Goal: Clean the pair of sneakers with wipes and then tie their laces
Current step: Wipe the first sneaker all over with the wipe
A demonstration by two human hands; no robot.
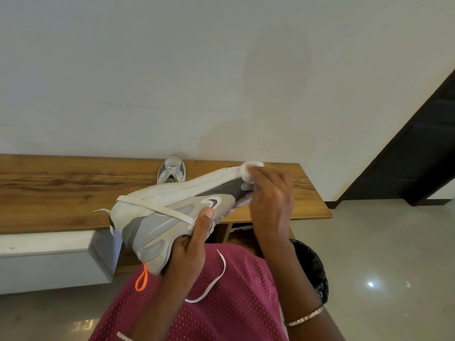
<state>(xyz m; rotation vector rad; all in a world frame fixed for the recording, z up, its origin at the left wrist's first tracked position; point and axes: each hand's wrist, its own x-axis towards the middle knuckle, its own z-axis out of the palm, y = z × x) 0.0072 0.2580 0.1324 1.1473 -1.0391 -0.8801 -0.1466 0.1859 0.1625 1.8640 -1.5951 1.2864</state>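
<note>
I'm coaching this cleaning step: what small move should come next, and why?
Probably draw the wipe along the white midsole toward the heel: the right hand presses it at the toe end, while the left hand grips the sneaker sideways.

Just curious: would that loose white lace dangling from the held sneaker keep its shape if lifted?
Probably not: the lace hangs from the sneaker in a limp curve over the shirt, so it looks floppy. Thin, it is likely light and would swing when moved.

Shirt (234, 303): maroon mesh, small pale dots.
Right bracelet (305, 316): thin glittering band, right of shirt.
Left bracelet (125, 336): glittering, at shirt's lower left.
</note>
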